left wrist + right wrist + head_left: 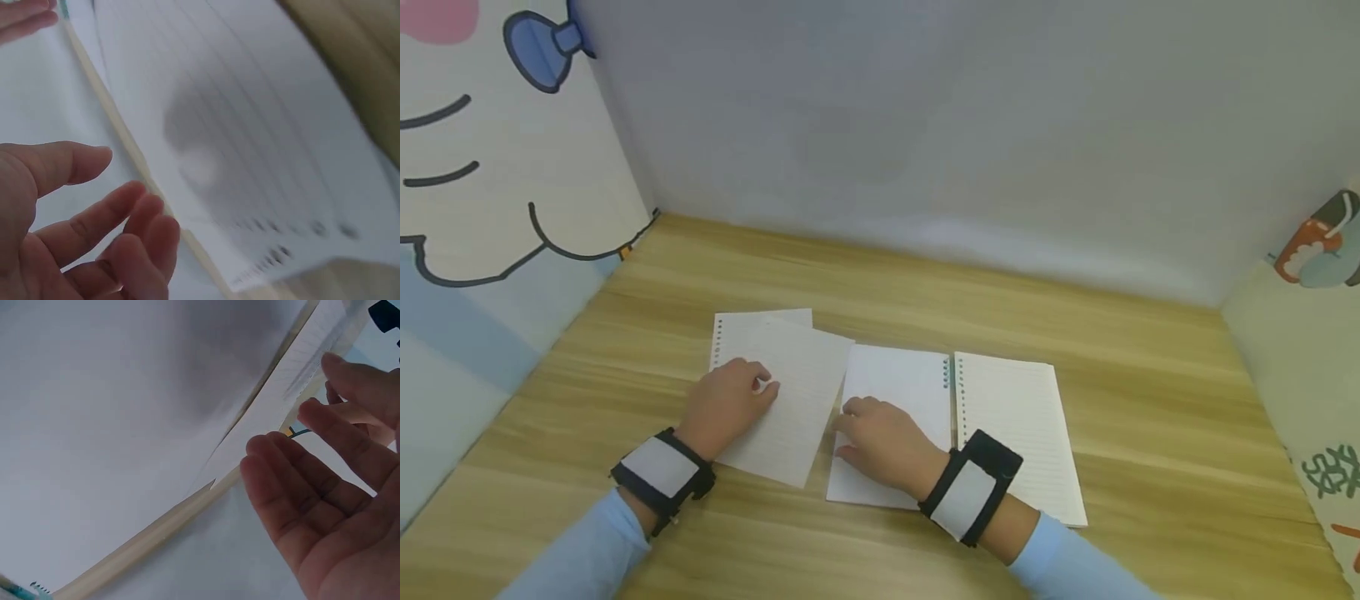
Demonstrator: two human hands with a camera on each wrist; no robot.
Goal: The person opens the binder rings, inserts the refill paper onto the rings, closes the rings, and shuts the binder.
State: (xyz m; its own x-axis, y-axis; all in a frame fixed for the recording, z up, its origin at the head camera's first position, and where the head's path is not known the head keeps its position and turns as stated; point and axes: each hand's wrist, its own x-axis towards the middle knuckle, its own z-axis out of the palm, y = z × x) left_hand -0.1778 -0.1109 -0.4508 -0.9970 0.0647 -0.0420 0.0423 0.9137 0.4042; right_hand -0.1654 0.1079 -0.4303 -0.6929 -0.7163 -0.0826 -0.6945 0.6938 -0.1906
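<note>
My left hand [726, 406] hovers over a loose ruled sheet [801, 383], its thumb and fingers loosely bent with nothing between them. Beneath that sheet, a second loose sheet [733, 329] shows a row of punched holes along its left side. An opened spiral notebook lies to the right, with a blank left page [898, 375] and a lined right page [1011, 408]. Over the blank page is my right hand [887, 446], fingers relaxed and holding nothing. In the right wrist view, the right fingers [306, 481] are slightly bent and apart from the paper.
The papers lie on a wood-grain table [1165, 467]. A plain pale wall [925, 150] rises behind it. Cartoon-printed panels stand at the left [497, 167] and right [1300, 375]. Both wrists wear black straps with pale patches.
</note>
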